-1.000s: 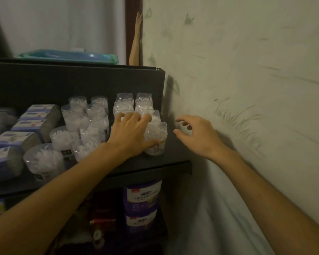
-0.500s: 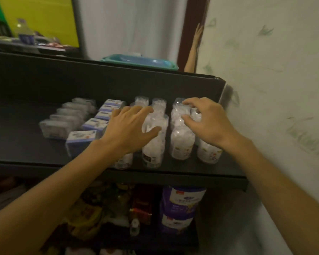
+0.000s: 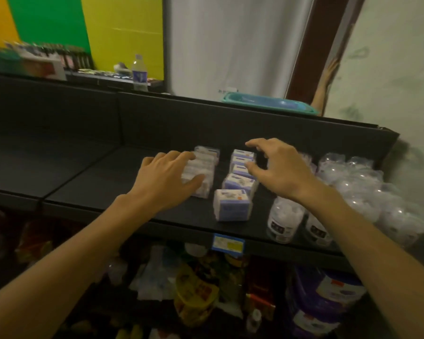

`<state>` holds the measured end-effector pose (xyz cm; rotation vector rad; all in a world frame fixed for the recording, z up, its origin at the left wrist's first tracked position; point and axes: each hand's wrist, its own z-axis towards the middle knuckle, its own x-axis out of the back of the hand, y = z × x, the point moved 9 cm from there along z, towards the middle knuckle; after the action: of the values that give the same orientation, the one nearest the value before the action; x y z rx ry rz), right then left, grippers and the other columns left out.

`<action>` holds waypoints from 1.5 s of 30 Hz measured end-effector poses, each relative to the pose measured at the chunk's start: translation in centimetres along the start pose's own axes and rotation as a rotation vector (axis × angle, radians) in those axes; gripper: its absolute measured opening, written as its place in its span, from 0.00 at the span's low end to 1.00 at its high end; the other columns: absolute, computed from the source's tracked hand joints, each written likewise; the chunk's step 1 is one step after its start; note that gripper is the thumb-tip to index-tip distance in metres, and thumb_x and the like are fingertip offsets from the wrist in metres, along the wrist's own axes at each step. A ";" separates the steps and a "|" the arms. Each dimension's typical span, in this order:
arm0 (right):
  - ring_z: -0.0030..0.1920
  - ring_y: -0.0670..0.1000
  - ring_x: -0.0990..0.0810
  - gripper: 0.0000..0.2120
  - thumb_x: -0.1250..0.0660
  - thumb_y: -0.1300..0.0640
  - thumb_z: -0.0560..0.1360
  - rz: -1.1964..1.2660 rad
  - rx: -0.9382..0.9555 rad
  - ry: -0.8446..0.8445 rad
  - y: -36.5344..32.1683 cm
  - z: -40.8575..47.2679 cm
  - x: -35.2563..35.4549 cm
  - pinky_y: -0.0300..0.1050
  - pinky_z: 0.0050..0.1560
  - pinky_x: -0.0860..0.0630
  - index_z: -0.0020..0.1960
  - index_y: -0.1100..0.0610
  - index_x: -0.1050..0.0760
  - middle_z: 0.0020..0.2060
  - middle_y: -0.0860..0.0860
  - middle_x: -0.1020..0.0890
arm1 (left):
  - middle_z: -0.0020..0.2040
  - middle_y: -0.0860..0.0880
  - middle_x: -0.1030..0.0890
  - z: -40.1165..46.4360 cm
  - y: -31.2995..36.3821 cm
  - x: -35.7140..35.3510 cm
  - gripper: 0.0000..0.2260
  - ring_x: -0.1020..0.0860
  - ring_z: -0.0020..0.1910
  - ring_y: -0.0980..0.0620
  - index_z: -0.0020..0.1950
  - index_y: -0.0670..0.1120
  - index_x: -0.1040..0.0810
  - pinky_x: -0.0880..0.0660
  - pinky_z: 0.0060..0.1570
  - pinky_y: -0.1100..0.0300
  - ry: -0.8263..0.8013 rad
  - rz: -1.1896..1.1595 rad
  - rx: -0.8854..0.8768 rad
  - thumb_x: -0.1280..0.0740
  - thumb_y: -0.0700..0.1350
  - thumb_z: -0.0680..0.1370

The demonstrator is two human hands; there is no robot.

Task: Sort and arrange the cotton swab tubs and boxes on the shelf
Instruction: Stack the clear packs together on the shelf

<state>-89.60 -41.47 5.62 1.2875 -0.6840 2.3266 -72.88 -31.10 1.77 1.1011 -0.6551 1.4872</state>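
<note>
So both hands are out over the black shelf [image 3: 88, 182]; the left hand [image 3: 168, 178] is down on a row of clear boxes [image 3: 202, 167], fingers stretched forward and only slightly bent over the tops, thumb splayed out toward 3 o'clock and lying against the near end of that row; looks like a flat rest or press, not a real grab, though the blur makes the fingertip contact hard to call.

The right hand [image 3: 278, 168] is at about 3 o'clock from the left one, hanging over the back part of a row of purple-and-white boxes [image 3: 239, 185]; fingers half curled in a claw shape, index pointing off to 9 o'clock, thumb tucked underneath with a clear gap between it and the fingers; thumb tip sits right at one of the boxes in the middle of the row, but I can't tell if it's actually touching; nothing is in its grip.

That purple row runs from 12 to 6 o'clock, with the nearest box [image 3: 231, 207] sitting at the front edge, a bit out of line with the rest; the clear row is just beside it at 9 o'clock.

The round clear tubs [image 3: 283, 222] of cotton swabs are bunched at 3 o'clock of the boxes, filling the right end of the shelf up to the wall [image 3: 389, 81]; two front ones show dark labels; a blue-and-yellow price tag [image 3: 228, 243] hangs on the shelf's front lip at 6 o'clock of the nearest box.
</note>
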 end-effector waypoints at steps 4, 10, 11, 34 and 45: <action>0.60 0.54 0.26 0.23 0.34 0.48 0.75 0.005 -0.033 -0.014 -3.8 1.9 -3.0 0.55 0.58 0.25 0.69 0.49 0.32 0.61 0.53 0.25 | 0.69 0.50 0.30 -0.8 -6.2 1.3 0.27 0.32 0.66 0.47 0.71 0.55 0.37 0.37 0.64 0.48 -0.008 0.017 0.019 0.43 0.65 0.75; 0.58 0.55 0.25 0.23 0.33 0.47 0.75 -0.003 -0.091 -0.055 -6.9 3.8 -6.6 0.52 0.57 0.26 0.69 0.49 0.31 0.59 0.55 0.24 | 0.69 0.51 0.30 -1.9 -13.1 1.6 0.27 0.32 0.66 0.47 0.71 0.54 0.37 0.37 0.64 0.48 -0.044 0.009 0.021 0.44 0.65 0.76; 0.58 0.55 0.25 0.23 0.33 0.47 0.75 -0.005 -0.100 -0.064 -7.1 4.0 -7.0 0.51 0.57 0.26 0.69 0.49 0.32 0.59 0.55 0.24 | 0.69 0.51 0.30 -1.9 -13.9 1.6 0.27 0.32 0.66 0.47 0.71 0.54 0.37 0.37 0.64 0.49 -0.047 0.003 0.025 0.44 0.65 0.76; 0.64 0.54 0.29 0.30 0.34 0.45 0.75 -0.091 -0.241 -0.245 -0.6 13.1 -12.7 0.48 0.58 0.28 0.74 0.48 0.41 0.66 0.54 0.30 | 0.74 0.53 0.38 6.8 -12.2 -7.1 0.41 0.38 0.71 0.52 0.74 0.57 0.46 0.41 0.69 0.50 -0.331 -0.176 -0.151 0.42 0.75 0.67; 0.63 0.54 0.29 0.31 0.36 0.42 0.76 -0.090 -0.300 -0.345 3.0 13.7 -15.2 0.42 0.53 0.34 0.74 0.49 0.42 0.65 0.54 0.30 | 0.75 0.54 0.44 8.0 -8.7 -11.5 0.48 0.40 0.71 0.54 0.76 0.56 0.54 0.44 0.69 0.54 -0.388 -0.277 -0.232 0.39 0.76 0.64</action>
<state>-74.50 -53.41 -1.87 1.5505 -1.0163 1.8593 -62.87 -41.16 -6.74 1.2515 -0.8790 0.9431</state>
